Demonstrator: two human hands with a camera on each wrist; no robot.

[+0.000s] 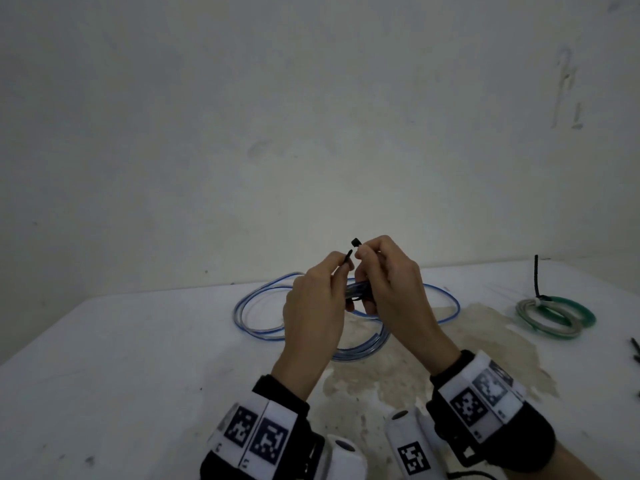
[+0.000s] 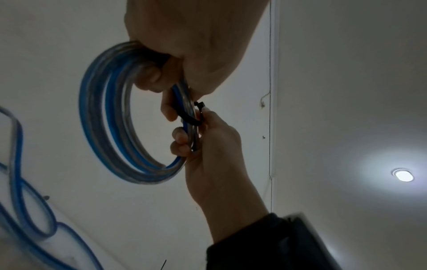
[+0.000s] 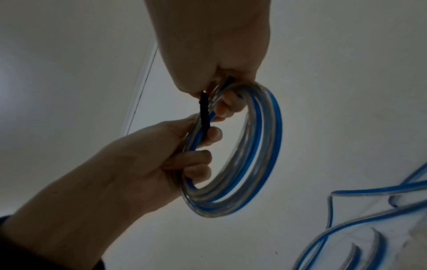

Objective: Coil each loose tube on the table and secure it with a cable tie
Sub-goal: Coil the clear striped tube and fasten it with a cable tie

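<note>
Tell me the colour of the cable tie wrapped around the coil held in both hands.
Black cable tie; clearest in the right wrist view.

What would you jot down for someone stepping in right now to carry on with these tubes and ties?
Left hand: holds the blue coil and pinches the pointed tail of the black cable tie.
Right hand: also grips the coil and pinches the tie's head end.
The tie wraps around the coil strands but is not yet threaded.
Done: a green and grey coil lies tied at the table's right side.
Left: feed the tail through the head and pull tight. More blue tube lies loose on the table; spare ties seem to lie at the right edge.
</note>
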